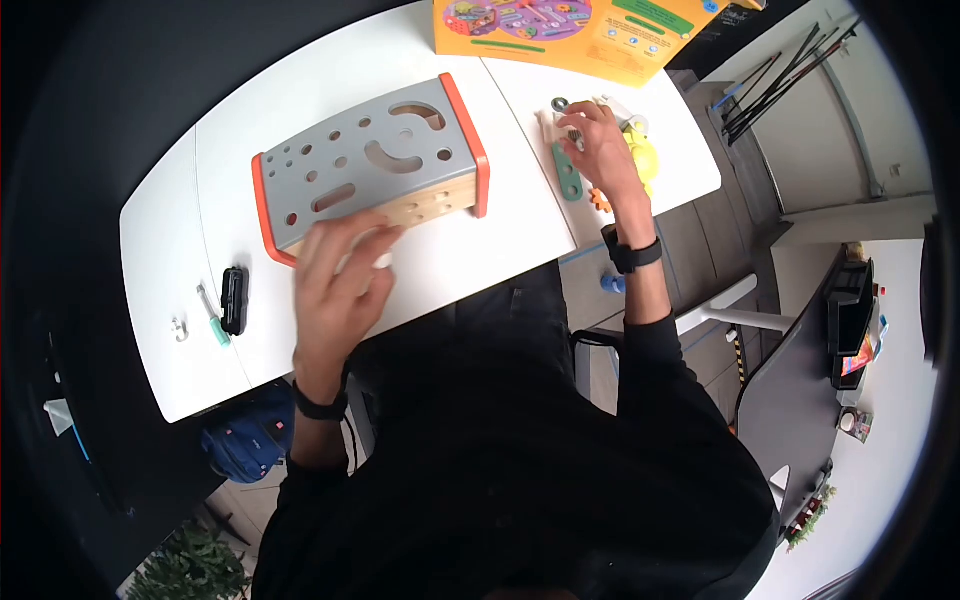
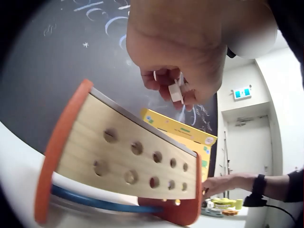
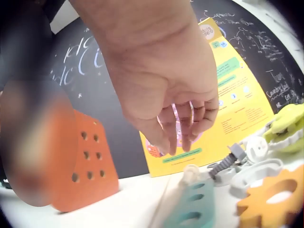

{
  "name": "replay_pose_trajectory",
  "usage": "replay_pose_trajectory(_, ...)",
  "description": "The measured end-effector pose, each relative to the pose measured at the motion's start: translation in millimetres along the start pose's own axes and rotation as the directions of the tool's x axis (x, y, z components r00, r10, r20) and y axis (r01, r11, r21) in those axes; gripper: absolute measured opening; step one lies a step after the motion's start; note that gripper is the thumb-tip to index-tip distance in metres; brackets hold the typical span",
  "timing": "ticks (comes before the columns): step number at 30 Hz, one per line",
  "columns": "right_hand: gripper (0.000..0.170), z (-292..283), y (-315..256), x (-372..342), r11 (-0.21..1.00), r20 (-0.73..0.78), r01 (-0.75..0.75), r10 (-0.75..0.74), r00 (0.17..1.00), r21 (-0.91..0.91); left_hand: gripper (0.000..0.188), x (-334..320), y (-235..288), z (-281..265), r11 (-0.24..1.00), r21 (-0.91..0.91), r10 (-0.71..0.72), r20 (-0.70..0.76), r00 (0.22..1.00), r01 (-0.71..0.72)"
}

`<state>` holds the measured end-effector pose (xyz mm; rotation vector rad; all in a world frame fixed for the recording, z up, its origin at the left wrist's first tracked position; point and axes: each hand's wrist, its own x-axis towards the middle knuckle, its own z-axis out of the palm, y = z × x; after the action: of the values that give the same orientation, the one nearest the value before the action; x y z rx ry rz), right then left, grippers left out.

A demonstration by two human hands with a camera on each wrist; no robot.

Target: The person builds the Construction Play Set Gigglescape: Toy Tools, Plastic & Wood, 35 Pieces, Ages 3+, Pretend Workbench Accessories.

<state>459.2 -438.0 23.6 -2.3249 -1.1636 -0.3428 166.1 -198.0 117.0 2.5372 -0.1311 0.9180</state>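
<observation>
**Small piece in a pinch, loose parts close by**

At the left of the head frame, a green-handled tool (image 1: 219, 332) and a black case (image 1: 234, 300) lie toward the corner of the table (image 1: 480, 250), where a careless sweep could knock them off. Next, the left hand (image 1: 338, 290) hangs by the near side of the gray-topped toy workbench (image 1: 375, 185), fingers bent, pinching a small white plastic piece (image 2: 175, 92); the palm hides part of the grip, so its firmness is hard to judge. A slip could drop the piece. The workbench stands left of centre, its wooden panel showing 2 rows of 5 holes; dipping knuckles might bump it askew. At right, the right hand (image 1: 603, 150) hovers empty, fingers loosely bent, above a teal strip (image 1: 565, 178), gray screw (image 3: 222, 167) and orange gear (image 1: 599, 200); hurried fingertips could scatter these.
</observation>
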Motion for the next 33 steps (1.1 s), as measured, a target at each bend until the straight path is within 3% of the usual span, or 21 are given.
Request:
replay_pose_trajectory(2,0.028,10.6,7.7,5.7,0.980,0.037,-0.094,0.102,0.994,-0.175,0.039,-7.9,-9.0,-21.9,0.997,0.073,-0.005,-0.045,0.999,0.008)
replay_pose_trajectory(3,0.028,14.4,8.3,6.6,0.982,0.033,-0.083,0.090,0.995,-0.170,0.039,-13.3,-12.6,-32.6,0.990,0.138,-0.012,-0.082,0.997,0.023)
replay_pose_trajectory(5,0.033,19.1,1.5,5.2,0.965,0.124,-0.169,0.196,0.973,-0.203,0.039,-28.0,-16.9,-51.6,0.973,-0.011,-0.230,-0.055,0.972,0.230)
replay_pose_trajectory(7,0.034,28.0,4.5,3.3,0.971,0.080,-0.141,0.159,0.984,-0.195,0.040,-33.7,-24.0,-65.8,0.974,0.027,-0.223,-0.057,0.973,0.225)
replay_pose_trajectory(9,0.030,31.7,8.1,3.8,0.938,0.140,-0.204,0.250,0.958,-0.280,0.036,-43.0,-31.5,-75.9,0.919,0.110,-0.378,-0.034,0.925,0.379)
replay_pose_trajectory(10,0.024,32.6,10.2,2.3,0.955,0.092,-0.188,0.213,0.973,-0.230,0.025,-46.2,-33.5,-77.6,0.826,0.097,-0.555,-0.036,0.831,0.556)
replay_pose_trajectory(13,0.018,30.7,19.7,7.6,0.948,0.099,-0.203,0.232,0.968,-0.244,0.023,-66.4,-55.5,-70.4,0.801,0.259,-0.568,0.044,0.822,0.540)
replay_pose_trajectory(14,0.011,29.2,16.5,8.5,0.947,0.041,-0.200,0.217,0.975,-0.251,0.034,-75.6,-67.4,-67.0,0.778,0.257,-0.615,0.131,0.777,0.573)
replay_pose_trajectory(17,0.008,26.2,16.6,11.9,0.944,0.049,-0.216,0.235,0.971,-0.251,0.045,-94.1,-83.4,-43.7,0.802,0.272,-0.591,0.231,0.773,0.532)
replay_pose_trajectory(18,0.005,27.5,19.2,13.9,0.937,0.064,-0.236,0.260,0.964,-0.257,0.045,-96.2,-85.6,-37.1,0.800,0.273,-0.593,0.224,0.773,0.535)
replay_pose_trajectory(20,0.005,21.1,14.7,14.9,0.947,0.035,-0.228,0.242,0.970,-0.228,0.044,-91.2,-85.1,-22.6,0.720,0.347,-0.687,0.236,0.687,0.601)
replay_pose_trajectory(22,0.005,16.8,12.1,14.9,0.955,0.013,-0.221,0.228,0.974,-0.200,0.041,-83.8,-81.1,-12.8,0.717,0.334,-0.690,0.212,0.693,0.612)
replay_pose_trajectory(25,0.010,12.6,8.3,16.6,0.967,-0.023,-0.239,0.237,0.971,-0.087,0.034,-81.0,-81.4,-2.3,0.701,0.339,-0.697,0.136,0.704,0.628)
replay_pose_trajectory(27,0.008,10.7,0.1,19.2,0.939,-0.043,-0.145,0.167,0.985,0.312,0.030,-82.0,-85.3,2.8,0.685,0.357,-0.700,0.081,0.710,0.635)
replay_pose_trajectory(28,0.008,10.5,-6.6,20.3,0.939,-0.043,-0.145,0.166,0.985,0.313,0.028,-82.6,-88.1,4.4,0.662,0.379,-0.720,0.082,0.689,0.647)
replay_pose_trajectory(30,0.010,12.0,-21.5,21.2,0.947,0.064,0.064,-0.088,0.994,0.315,0.026,-85.8,-90.6,5.2,0.641,0.402,-0.738,0.086,0.670,0.654)
replay_pose_trajectory(31,0.010,14.6,-25.5,20.4,0.948,0.062,0.062,-0.085,0.994,0.313,0.025,-86.6,-91.2,5.4,0.643,0.401,-0.737,0.092,0.670,0.653)
replay_pose_trajectory(33,0.009,22.6,-28.0,18.2,0.982,0.299,0.059,-0.112,0.948,0.181,0.025,-87.2,-90.1,6.2,0.646,0.398,-0.735,0.096,0.671,0.651)
